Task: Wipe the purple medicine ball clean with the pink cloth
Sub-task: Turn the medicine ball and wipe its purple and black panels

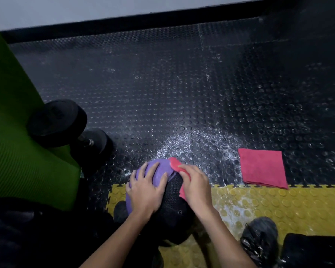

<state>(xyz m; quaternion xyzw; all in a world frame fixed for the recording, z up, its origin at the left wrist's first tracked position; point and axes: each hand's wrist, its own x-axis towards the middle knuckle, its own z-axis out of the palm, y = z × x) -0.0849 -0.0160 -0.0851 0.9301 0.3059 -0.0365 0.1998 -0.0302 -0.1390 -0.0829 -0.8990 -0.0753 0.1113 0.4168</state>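
A person crouches over a round purple medicine ball (159, 169) with a black textured panel, which sits on the floor directly under both hands. The left hand (145, 192) lies spread and flat on the purple panel, steadying the ball without gripping it. The right hand (196, 187) curls over a pink cloth (175, 164), soft and bunched, and presses it against the ball's far right side.

This looks like mid-wipe. The next move probably calls for turning the ball under the left palm to reach unwiped panels.

No containers are in view. Just right of the right hand a second folded pink square cloth (263, 168) lies flat on the black studded rubber floor (162, 84). White speckles (191, 144) dust the floor beyond the hands. Black dumbbells (58, 122) rest on a green ribbed foam mat (17, 132), left of the left hand.
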